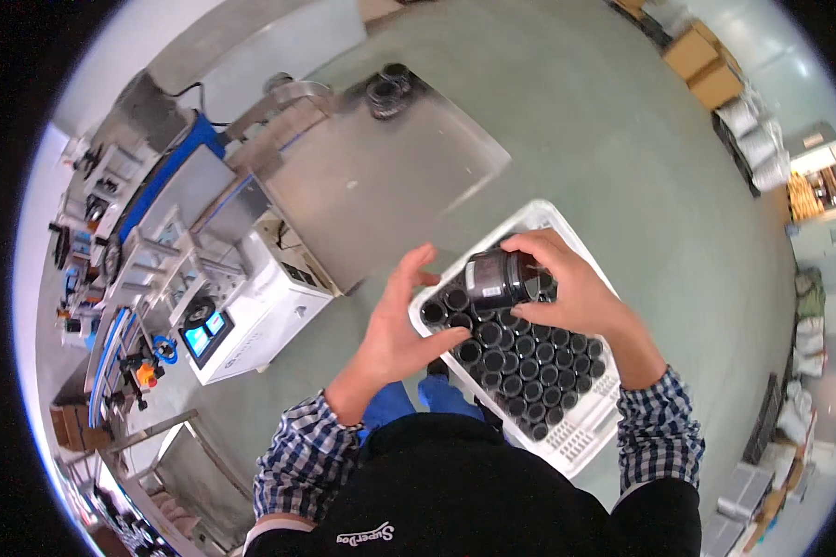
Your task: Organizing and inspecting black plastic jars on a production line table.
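My right hand (571,292) grips a wide dark cylindrical jar (492,278) with a small pale label, holding it on its side above a white plastic crate (571,446). My left hand (399,325) is left of the jar, fingers apart and holding nothing, over the crate's left edge. Inside the crate stand several rows of small dark, round, open-topped containers (515,367), packed closely; the held jar and my right hand hide some at the back.
A metal table (353,186) with dark round items (388,97) is ahead-left. A white machine (283,325) with a screen and other equipment (130,186) line the left. A metal-framed cart (195,473) is lower left. Cardboard boxes (701,60) and sacks (752,135) line the right.
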The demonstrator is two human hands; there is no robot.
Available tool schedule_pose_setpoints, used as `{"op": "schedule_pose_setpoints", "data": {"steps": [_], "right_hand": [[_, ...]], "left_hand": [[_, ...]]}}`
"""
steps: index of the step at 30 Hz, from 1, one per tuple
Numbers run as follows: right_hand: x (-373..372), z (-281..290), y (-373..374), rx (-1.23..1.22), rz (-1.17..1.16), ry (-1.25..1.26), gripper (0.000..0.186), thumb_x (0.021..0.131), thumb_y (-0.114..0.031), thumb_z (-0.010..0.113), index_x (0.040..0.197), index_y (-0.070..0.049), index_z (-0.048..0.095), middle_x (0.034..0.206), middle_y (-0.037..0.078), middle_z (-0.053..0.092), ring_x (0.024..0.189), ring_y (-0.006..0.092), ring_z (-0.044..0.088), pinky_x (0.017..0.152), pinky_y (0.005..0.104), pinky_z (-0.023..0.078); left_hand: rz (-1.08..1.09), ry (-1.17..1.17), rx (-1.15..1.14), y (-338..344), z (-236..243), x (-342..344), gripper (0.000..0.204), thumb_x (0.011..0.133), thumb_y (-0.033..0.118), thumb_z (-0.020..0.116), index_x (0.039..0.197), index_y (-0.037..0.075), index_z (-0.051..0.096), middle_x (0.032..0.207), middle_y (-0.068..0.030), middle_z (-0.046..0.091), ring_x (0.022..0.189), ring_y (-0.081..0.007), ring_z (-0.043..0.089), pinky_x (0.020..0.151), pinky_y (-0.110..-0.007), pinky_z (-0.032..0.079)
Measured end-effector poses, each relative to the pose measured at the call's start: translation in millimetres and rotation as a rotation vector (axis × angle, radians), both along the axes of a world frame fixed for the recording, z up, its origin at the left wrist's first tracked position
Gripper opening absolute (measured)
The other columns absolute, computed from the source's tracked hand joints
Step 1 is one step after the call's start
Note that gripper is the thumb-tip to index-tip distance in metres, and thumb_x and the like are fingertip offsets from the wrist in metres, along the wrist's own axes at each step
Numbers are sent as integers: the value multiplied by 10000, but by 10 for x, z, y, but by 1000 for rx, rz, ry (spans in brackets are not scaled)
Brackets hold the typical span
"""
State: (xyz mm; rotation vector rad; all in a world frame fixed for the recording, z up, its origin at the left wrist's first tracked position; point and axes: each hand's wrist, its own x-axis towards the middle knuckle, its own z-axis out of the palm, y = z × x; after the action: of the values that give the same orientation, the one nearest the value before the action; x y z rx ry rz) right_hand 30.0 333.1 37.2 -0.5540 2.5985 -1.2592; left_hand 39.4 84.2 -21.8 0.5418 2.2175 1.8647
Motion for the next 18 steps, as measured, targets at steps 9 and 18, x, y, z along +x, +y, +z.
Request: {"op": "schedule_pose_setpoints", "data": {"steps": [9,18], "right_hand": [[1092,-2753,943,433,-787,-519,726,645,-302,785,1259,-107,451,1177,219,454,1036,378,543,881,423,472],[1200,-3516,647,433,-1021,-735,772,672,-306,768,1318,-97,400,1259,218,418,1079,390,539,894,441,481]], "left_hand": [[-7,-456,-9,-200,-760,387,566,800,0,637,1313,89,415,1271,-30,467,1016,-139,546,858,-302,425],[36,-518,-91,-278,-825,462,512,797,7,642,1266,66,447,1201,-34,502,961,-126,562,790,-264,434]]}}
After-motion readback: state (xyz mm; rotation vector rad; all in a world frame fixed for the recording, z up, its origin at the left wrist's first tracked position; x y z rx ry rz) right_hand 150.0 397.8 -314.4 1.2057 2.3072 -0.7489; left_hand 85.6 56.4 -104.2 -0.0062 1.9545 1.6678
